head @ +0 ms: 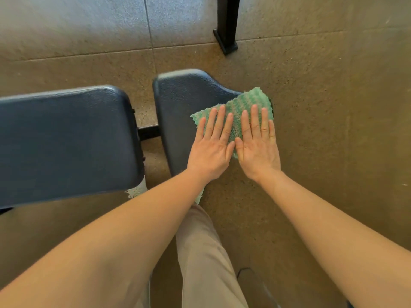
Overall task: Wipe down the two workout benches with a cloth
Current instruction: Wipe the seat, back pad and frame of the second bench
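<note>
A green and white cloth (246, 103) lies spread on the right end of a dark blue padded seat pad (180, 103). My left hand (212, 147) and my right hand (258, 145) rest flat on the cloth side by side, fingers straight and pointing away from me, pressing it onto the pad. The hands hide the near part of the cloth, and its far corner hangs past the pad's right edge. A larger dark blue bench pad (64, 141) lies to the left, separated by a narrow gap.
A black metal bar (148, 131) joins the two pads in the gap. A black frame leg with a foot (225, 27) stands on the speckled floor at the top. My beige trouser leg (204, 252) and white shoe (138, 191) are below the pads.
</note>
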